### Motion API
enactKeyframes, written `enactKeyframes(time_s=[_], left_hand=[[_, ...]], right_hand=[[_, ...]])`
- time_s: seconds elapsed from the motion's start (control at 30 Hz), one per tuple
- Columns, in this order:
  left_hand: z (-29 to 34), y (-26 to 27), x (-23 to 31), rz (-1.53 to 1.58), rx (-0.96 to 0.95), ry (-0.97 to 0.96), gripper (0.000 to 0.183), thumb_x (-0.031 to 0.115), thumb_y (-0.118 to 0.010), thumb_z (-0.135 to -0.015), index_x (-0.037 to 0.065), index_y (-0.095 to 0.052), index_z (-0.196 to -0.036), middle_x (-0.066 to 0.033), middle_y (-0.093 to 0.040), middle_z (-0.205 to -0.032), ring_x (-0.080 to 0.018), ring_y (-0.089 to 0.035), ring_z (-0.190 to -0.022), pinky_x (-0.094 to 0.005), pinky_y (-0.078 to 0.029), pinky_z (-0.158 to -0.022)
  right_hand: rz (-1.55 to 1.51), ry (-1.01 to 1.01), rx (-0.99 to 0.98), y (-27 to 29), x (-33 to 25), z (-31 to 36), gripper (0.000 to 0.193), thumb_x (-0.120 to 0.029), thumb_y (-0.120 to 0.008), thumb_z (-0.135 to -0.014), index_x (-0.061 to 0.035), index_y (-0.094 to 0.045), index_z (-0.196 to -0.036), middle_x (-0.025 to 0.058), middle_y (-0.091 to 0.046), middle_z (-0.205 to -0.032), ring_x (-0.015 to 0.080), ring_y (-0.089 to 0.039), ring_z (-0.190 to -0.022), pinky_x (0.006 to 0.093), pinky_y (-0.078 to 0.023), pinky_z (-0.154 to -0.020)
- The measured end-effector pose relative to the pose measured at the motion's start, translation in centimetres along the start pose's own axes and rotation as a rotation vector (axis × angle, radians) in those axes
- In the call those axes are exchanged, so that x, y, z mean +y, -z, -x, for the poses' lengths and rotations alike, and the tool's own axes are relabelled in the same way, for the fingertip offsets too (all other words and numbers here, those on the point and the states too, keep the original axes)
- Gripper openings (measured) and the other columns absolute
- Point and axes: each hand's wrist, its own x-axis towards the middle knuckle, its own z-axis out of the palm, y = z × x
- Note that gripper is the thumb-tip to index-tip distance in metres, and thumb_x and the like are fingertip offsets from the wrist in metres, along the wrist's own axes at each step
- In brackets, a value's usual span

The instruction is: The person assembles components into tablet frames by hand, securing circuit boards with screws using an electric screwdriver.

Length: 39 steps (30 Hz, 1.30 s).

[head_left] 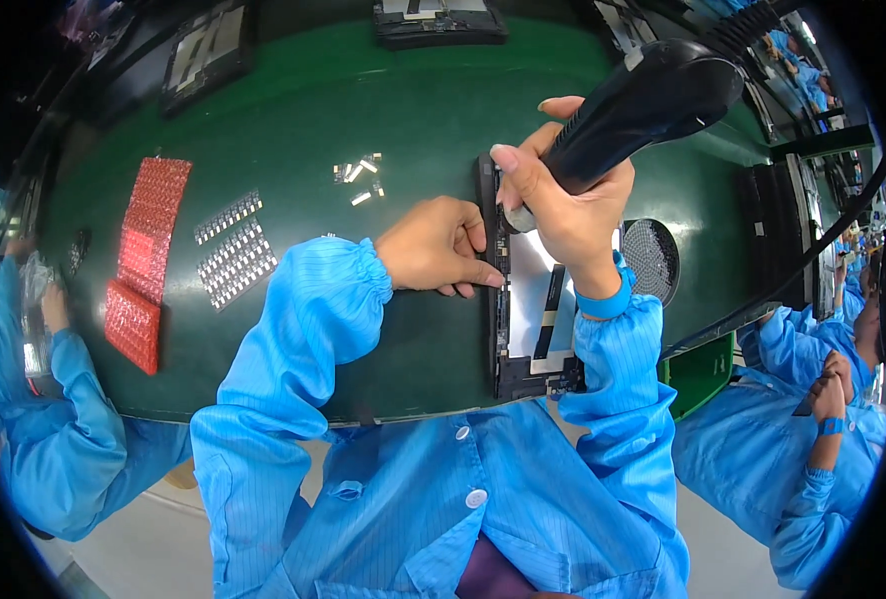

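Note:
An opened tablet [533,270] with a dark frame, a silver inner panel and a circuit strip down its left side lies in front of me. My left hand [438,248] is at its left edge, fingers curled, with the thumb tip on the circuit strip. In my right hand [573,205] is a black electric screwdriver [648,110], tilted, its thick cord rising to the upper right. The screwdriver's metal nose is low over the strip's upper part; its very tip is hidden, so I cannot tell whether it touches.
Right of the tablet stands a round dish [650,262] of small dark pieces. Leftward on the green table [293,150] are loose small parts [361,178], a sheet of small parts [235,250] and red bubble wrap [151,225]. More tablets [438,22] lie at the far edge. Co-workers sit on both sides.

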Motion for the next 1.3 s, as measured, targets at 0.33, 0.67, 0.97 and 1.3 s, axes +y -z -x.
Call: enactKeyframes(time_s=[0.33, 0.67, 0.97, 1.3], left_hand=[[0.6, -1.3, -1.2, -0.080, 0.130, -0.101, 0.024, 0.010, -0.075, -0.073, 0.000, -0.053, -0.073, -0.0085, -0.062, -0.064, -0.0157, -0.063, -0.057, -0.0247, -0.050, -0.051], [4.9, -10.3, -2.4, -0.842, 0.382, -1.035, 0.028, 0.024, -0.071, -0.069, 0.003, -0.063, -0.087, -0.0109, -0.062, -0.099, -0.0284, -0.055, -0.108, -0.0450, -0.043, -0.093], [4.2, -9.0, -2.8, -0.892, 0.320, -0.833, 0.047, 0.024, -0.074, -0.069, -0.002, -0.060, -0.106, -0.0182, -0.055, -0.120, -0.0328, -0.049, -0.118, -0.0460, -0.036, -0.101], [-3.5, -0.4, 0.3, -1.043, 0.461, -0.871, 0.048, 0.019, -0.071, -0.069, -0.001, -0.058, -0.110, -0.0182, -0.055, -0.120, -0.0338, -0.047, -0.120, -0.0476, -0.034, -0.103]], right_hand=[[0.045, 0.016, -0.024, -0.1, 0.6, 1.2, 0.037, -0.002, -0.076, -0.071, 0.0038, -0.054, -0.100, 0.0009, -0.058, -0.064, 0.0061, -0.054, -0.058, 0.0226, -0.046, -0.060], [-0.089, 0.204, 0.118, 2.2, -2.3, -0.7, 0.046, 0.006, -0.068, -0.075, 0.0035, -0.046, -0.115, 0.0042, -0.059, -0.063, 0.0100, -0.056, -0.051, 0.0223, -0.044, -0.048], [-0.015, 0.250, 0.343, 8.8, -5.6, 0.7, 0.055, 0.007, -0.063, -0.077, 0.0064, -0.036, -0.125, 0.0051, -0.055, -0.061, 0.0132, -0.055, -0.049, 0.0267, -0.046, -0.050], [0.010, 0.177, 0.398, 11.7, -3.4, 1.7, 0.057, 0.005, -0.064, -0.077, 0.0080, -0.035, -0.125, 0.0051, -0.053, -0.062, 0.0127, -0.053, -0.049, 0.0263, -0.046, -0.047]])
